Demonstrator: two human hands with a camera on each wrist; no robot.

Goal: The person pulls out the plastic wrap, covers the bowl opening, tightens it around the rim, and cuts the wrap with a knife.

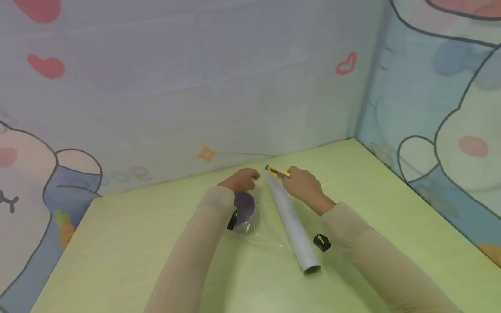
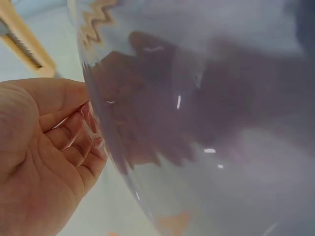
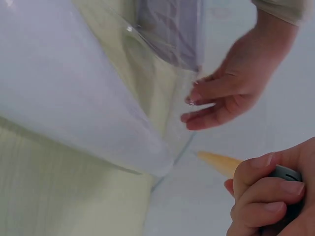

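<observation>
My left hand (image 1: pixel 242 179) is just beyond a round purple bowl (image 1: pixel 245 205). Its thumb and fingers pinch the gathered edge of clear plastic film (image 3: pixel 170 115), seen close up in the left wrist view. The film stretches over the bowl and across to a long whitish roll of film (image 1: pixel 291 221) lying on the table. My right hand (image 1: pixel 304 186) grips a yellow utility knife (image 1: pixel 277 172) above the far end of the roll, its tip pointing toward the left hand. In the right wrist view, the fingers (image 3: pixel 263 211) curl round the knife's dark handle.
The pale green table (image 1: pixel 148 243) ends at a cloth backdrop (image 1: pixel 219 95) with cartoon prints, which also runs along the right side. A small black device (image 1: pixel 322 242) shows by the right sleeve, close to the roll.
</observation>
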